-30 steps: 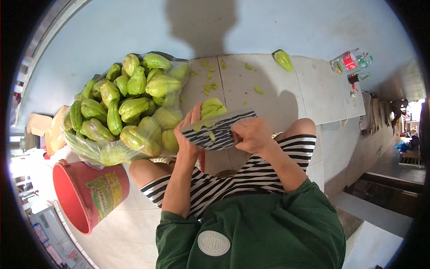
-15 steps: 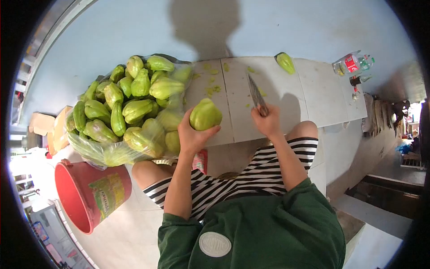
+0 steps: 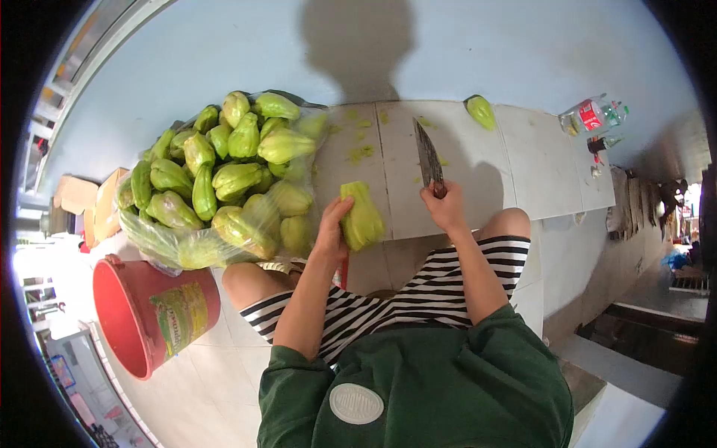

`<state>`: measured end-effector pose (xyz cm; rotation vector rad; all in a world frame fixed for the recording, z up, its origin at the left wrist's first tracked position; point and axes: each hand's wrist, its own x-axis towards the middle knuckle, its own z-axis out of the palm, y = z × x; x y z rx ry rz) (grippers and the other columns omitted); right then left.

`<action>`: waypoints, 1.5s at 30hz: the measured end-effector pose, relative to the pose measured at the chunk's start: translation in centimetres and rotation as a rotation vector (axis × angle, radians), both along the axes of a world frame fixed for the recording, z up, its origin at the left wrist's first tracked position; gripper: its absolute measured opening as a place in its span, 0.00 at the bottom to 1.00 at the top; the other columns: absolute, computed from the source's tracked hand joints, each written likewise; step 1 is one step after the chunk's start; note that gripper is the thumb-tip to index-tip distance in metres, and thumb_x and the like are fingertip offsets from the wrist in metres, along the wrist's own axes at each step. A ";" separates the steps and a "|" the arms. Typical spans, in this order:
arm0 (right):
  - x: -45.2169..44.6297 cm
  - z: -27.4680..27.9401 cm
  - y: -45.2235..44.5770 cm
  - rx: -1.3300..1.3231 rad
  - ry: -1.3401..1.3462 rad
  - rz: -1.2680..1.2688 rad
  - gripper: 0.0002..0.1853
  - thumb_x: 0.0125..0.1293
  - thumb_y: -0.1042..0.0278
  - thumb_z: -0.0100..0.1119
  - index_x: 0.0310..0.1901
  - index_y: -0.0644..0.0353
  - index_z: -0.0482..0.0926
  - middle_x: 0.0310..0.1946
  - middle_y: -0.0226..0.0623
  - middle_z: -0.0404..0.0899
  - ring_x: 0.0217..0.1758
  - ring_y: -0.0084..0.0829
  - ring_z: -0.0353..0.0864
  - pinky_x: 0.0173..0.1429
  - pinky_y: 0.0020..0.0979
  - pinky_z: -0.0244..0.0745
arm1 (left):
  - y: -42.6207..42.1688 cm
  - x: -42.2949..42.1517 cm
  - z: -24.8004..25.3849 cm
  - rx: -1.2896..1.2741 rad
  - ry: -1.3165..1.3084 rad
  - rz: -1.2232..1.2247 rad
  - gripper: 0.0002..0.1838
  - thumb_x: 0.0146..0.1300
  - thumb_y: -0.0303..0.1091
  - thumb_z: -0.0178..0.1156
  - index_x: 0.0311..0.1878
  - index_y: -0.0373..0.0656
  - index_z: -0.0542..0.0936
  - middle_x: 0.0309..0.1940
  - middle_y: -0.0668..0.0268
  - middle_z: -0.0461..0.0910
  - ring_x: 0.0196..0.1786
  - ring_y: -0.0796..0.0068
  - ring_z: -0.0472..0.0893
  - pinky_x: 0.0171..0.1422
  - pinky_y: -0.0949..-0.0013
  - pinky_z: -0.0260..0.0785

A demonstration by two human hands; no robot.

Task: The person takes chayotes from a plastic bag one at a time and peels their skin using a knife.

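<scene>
A pale green chayote [image 3: 364, 218] is held in my left hand [image 3: 334, 228], its upper end cut flat. My right hand [image 3: 446, 206] is closed round the handle of a large dark-bladed knife [image 3: 428, 155], whose tip points up toward the wall. Knife and chayote are apart. Small green peelings [image 3: 360, 154] lie on the tiled ledge [image 3: 403, 209] beyond my hands. To the left of my left hand, a clear plastic bag [image 3: 196, 250] holds several green chayotes [image 3: 235, 180].
One chayote [image 3: 480, 112] lies by the wall at the back. Plastic bottles [image 3: 594, 116] and a dark glass bottle [image 3: 602, 144] are at the ledge's right end. A red bucket [image 3: 183, 313] lies tilted at lower left, near cardboard boxes [image 3: 106, 209].
The knife has moved off the chayote to the right, its blade now upright. My left hand has turned the chayote, bringing its cut end upward.
</scene>
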<state>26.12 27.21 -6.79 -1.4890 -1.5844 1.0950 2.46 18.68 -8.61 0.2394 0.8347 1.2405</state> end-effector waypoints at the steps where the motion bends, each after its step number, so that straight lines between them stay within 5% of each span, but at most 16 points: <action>1: -0.3 0.1 0.0 -0.020 0.040 0.002 0.16 0.57 0.67 0.62 0.20 0.64 0.66 0.13 0.27 0.63 0.20 0.21 0.59 0.26 0.29 0.57 | 0.4 0.4 1.5 0.030 -0.089 -0.068 0.34 0.68 0.56 0.54 0.69 0.43 0.64 0.57 0.52 0.75 0.58 0.52 0.77 0.60 0.49 0.73; 5: -0.2 0.9 -0.8 -0.001 -0.116 0.016 0.16 0.57 0.65 0.62 0.22 0.66 0.68 0.14 0.29 0.65 0.20 0.22 0.60 0.26 0.30 0.59 | 0.3 0.3 3.8 0.137 -0.430 -0.055 0.32 0.70 0.58 0.46 0.68 0.45 0.65 0.53 0.50 0.76 0.53 0.47 0.79 0.53 0.43 0.76; 11: -1.1 -0.4 -1.4 0.031 -0.148 0.090 0.16 0.58 0.63 0.61 0.24 0.69 0.71 0.13 0.38 0.65 0.19 0.25 0.61 0.27 0.31 0.62 | 0.3 -0.9 3.9 -0.010 -0.384 0.075 0.31 0.70 0.60 0.44 0.64 0.46 0.69 0.49 0.51 0.77 0.48 0.49 0.79 0.47 0.44 0.74; 16: -1.5 0.8 -2.0 0.267 -0.342 0.288 0.12 0.50 0.67 0.65 0.27 0.66 0.73 0.16 0.43 0.72 0.19 0.38 0.73 0.27 0.34 0.68 | 0.7 -0.7 3.7 0.016 -0.428 0.063 0.30 0.70 0.60 0.44 0.63 0.46 0.70 0.49 0.52 0.77 0.48 0.47 0.78 0.49 0.43 0.73; 18: -1.7 0.9 -2.5 0.350 -0.351 0.371 0.12 0.46 0.68 0.66 0.28 0.64 0.73 0.18 0.41 0.74 0.21 0.40 0.75 0.28 0.35 0.69 | 0.9 -0.2 4.3 -0.221 -0.274 0.155 0.30 0.70 0.60 0.45 0.60 0.45 0.73 0.50 0.53 0.77 0.50 0.49 0.78 0.52 0.44 0.73; 25: -5.1 3.6 -5.1 0.868 -0.346 0.569 0.13 0.33 0.67 0.66 0.23 0.53 0.73 0.19 0.30 0.73 0.23 0.34 0.75 0.27 0.34 0.68 | 1.2 -0.4 1.1 -0.112 -0.406 0.182 0.26 0.72 0.57 0.46 0.55 0.44 0.75 0.44 0.59 0.81 0.46 0.61 0.82 0.53 0.55 0.76; 42: -7.5 3.8 -5.6 0.821 -0.455 0.648 0.10 0.42 0.67 0.64 0.22 0.53 0.70 0.18 0.30 0.71 0.22 0.33 0.75 0.29 0.33 0.68 | -0.4 -0.2 0.5 -0.003 -0.565 0.173 0.29 0.71 0.61 0.46 0.55 0.43 0.73 0.47 0.58 0.79 0.48 0.63 0.81 0.54 0.59 0.76; 45: -5.2 3.1 -3.8 0.636 -0.465 0.631 0.13 0.40 0.62 0.67 0.26 0.53 0.73 0.20 0.30 0.76 0.25 0.35 0.79 0.32 0.34 0.73 | 0.2 0.4 2.4 -0.311 -0.277 0.342 0.27 0.71 0.60 0.45 0.56 0.46 0.74 0.50 0.59 0.79 0.51 0.62 0.79 0.61 0.56 0.72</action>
